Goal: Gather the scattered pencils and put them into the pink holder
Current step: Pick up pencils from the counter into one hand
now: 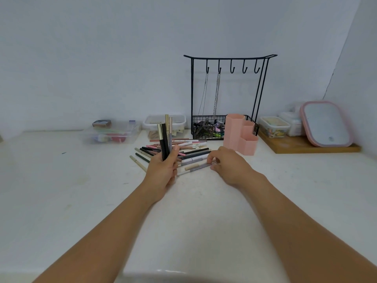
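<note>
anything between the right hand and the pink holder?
Head view: nothing. Only bare white tabletop separates the right hand from the pink holder. The scattered pencils lie on the hand's other side, toward the left hand.

We cannot see the lower ends of the upright pencils (164, 137), buried in our left hand (163, 170). Our right hand (226, 164) covers its fingertips; the wire basket's (204, 127) contents are too small to tell.

Soft, even light all round — barely a shadow on the white surface (81, 201); wide-angle bend at the edges, and a slight overall softness.
</note>
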`<state>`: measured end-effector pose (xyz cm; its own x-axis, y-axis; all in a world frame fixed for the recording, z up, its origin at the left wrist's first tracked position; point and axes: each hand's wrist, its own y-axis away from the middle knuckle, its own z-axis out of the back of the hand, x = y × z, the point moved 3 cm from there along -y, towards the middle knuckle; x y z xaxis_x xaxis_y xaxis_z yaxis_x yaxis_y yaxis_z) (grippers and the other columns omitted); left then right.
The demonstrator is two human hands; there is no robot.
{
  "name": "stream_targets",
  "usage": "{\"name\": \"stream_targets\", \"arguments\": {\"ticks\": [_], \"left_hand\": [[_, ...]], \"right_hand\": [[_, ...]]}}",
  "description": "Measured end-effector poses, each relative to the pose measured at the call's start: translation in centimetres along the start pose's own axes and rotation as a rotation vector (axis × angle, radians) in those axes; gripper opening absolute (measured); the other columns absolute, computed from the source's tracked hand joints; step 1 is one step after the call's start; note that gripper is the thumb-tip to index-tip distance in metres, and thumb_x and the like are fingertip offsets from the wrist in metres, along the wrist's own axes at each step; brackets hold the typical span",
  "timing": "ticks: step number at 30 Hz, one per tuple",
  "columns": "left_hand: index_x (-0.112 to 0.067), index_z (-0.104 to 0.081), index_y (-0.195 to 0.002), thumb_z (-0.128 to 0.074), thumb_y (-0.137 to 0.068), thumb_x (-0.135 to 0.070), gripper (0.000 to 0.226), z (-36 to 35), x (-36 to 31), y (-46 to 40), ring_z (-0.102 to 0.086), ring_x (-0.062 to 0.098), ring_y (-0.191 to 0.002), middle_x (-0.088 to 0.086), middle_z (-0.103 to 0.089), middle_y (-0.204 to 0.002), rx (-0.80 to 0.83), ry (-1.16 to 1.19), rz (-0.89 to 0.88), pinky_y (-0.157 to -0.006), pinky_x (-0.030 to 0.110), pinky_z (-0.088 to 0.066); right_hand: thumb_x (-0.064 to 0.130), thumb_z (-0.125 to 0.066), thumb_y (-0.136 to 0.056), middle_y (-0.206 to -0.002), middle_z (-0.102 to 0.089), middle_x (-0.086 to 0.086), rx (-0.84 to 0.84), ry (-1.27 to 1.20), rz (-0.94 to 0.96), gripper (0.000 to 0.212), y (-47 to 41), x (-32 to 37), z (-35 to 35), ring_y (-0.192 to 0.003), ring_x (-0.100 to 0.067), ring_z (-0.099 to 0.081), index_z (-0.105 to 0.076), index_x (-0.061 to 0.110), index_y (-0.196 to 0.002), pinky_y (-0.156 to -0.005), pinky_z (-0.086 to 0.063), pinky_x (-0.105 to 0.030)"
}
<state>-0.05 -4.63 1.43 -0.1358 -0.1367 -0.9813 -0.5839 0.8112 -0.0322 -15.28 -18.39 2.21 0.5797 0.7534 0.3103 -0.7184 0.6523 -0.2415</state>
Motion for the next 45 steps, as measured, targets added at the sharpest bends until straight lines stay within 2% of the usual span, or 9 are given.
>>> {"name": "stream_targets", "arguments": {"ticks": [6,13,17,20,23,30,35,40,45], "left_hand": [[-0.017,-0.053,-0.077,-0.065,-0.096,-0.042,0.033,0.1,-0.2,0.2,-0.024,0.008,-0.042,-0.008,-0.032,-0.049,0.001,0.009,0.028,-0.036,0.019,-0.022],[-0.023,-0.05,-0.061,-0.066,-0.092,-0.049,0.044,0.2,-0.3,0.2,-0.024,0.011,-0.044,-0.005,-0.03,-0.05,0.003,0.039,0.011,-0.039,0.023,-0.019],[-0.019,-0.052,-0.076,-0.074,-0.083,-0.045,0.035,0.1,-0.2,0.0,-0.022,0.009,-0.043,-0.007,-0.03,-0.051,0.046,0.051,-0.029,-0.038,0.02,-0.02],[-0.018,-0.056,-0.078,-0.076,-0.071,-0.046,0.035,-0.3,-0.3,0.2,-0.027,0.009,-0.041,-0.007,-0.034,-0.049,0.122,-0.006,-0.082,-0.038,0.02,-0.022],[-0.011,-0.059,-0.083,-0.074,-0.079,-0.039,0.032,-0.6,-0.3,0.3,-0.035,0.005,-0.039,-0.009,-0.045,-0.048,0.144,-0.058,-0.143,-0.039,0.016,-0.028],[-0.012,-0.064,-0.083,-0.071,-0.086,-0.041,0.03,-0.6,-0.1,0.4,-0.047,0.007,-0.05,-0.007,-0.057,-0.059,0.16,-0.26,-0.261,-0.049,0.016,-0.04],[0.001,-0.064,-0.099,-0.064,-0.087,-0.047,0.05,-1.0,-0.1,0.8,-0.057,0.016,-0.042,-0.003,-0.058,-0.052,0.239,-0.347,-0.27,-0.034,0.023,-0.038],[-0.012,-0.058,-0.084,-0.063,-0.097,-0.029,0.022,-0.8,-0.2,0.4,-0.033,0.01,-0.042,-0.008,-0.044,-0.049,0.201,-0.164,-0.177,-0.04,0.021,-0.029],[-0.017,-0.056,-0.088,-0.059,-0.102,-0.031,0.02,-0.2,0.0,-0.1,-0.034,0.01,-0.045,-0.005,-0.038,-0.053,0.084,-0.054,-0.053,-0.038,0.018,-0.026]], "right_hand": [[0.021,-0.059,-0.096,-0.1,-0.055,0.002,0.061,-0.027,-0.028,0.01,-0.1,-0.3,-0.5,-0.09,-0.02,-0.054,-0.061,0.026,-0.105,-0.079,-0.045,-0.033],[0.021,-0.053,-0.098,-0.09,-0.06,0.002,0.043,-0.081,-0.058,0.014,-0.4,-0.6,0.0,-0.082,-0.02,-0.056,-0.061,0.023,-0.086,-0.077,-0.05,-0.038],[0.021,-0.048,-0.103,-0.07,-0.051,0.0,-0.006,-0.608,-0.067,0.025,-0.1,2.0,1.1,-0.064,-0.016,-0.044,-0.053,0.016,-0.079,-0.059,-0.037,-0.029],[0.013,-0.051,-0.102,-0.065,-0.058,-0.003,0.046,-1.066,-0.042,0.022,0.5,5.2,0.5,-0.057,-0.014,-0.054,-0.058,0.011,-0.081,-0.051,-0.04,-0.022],[0.013,-0.06,-0.097,-0.068,-0.067,-0.005,0.063,-1.203,-0.016,0.012,1.0,7.0,-0.6,-0.061,-0.015,-0.063,-0.066,0.009,-0.088,-0.051,-0.045,-0.021],[0.004,-0.066,-0.091,-0.076,-0.074,-0.007,-0.097,-1.195,-0.063,0.013,1.6,7.0,-2.1,-0.066,-0.015,-0.07,-0.07,-0.008,-0.094,-0.053,-0.044,-0.02],[0.01,-0.067,-0.091,-0.067,-0.067,-0.023,-0.07,-1.174,-0.03,0.015,1.6,6.5,-2.0,-0.057,-0.023,-0.063,-0.073,-0.004,-0.092,-0.053,-0.04,-0.02],[0.004,-0.066,-0.09,-0.084,-0.074,-0.013,-0.114,-1.031,0.016,0.015,1.0,6.1,-1.2,-0.07,-0.008,-0.06,-0.078,0.008,-0.098,-0.057,-0.047,-0.022],[0.011,-0.062,-0.093,-0.109,-0.071,0.005,-0.336,-0.527,-0.015,0.021,0.4,3.1,-0.4,-0.088,-0.005,-0.061,-0.073,0.019,-0.11,-0.082,-0.051,-0.025]]}}
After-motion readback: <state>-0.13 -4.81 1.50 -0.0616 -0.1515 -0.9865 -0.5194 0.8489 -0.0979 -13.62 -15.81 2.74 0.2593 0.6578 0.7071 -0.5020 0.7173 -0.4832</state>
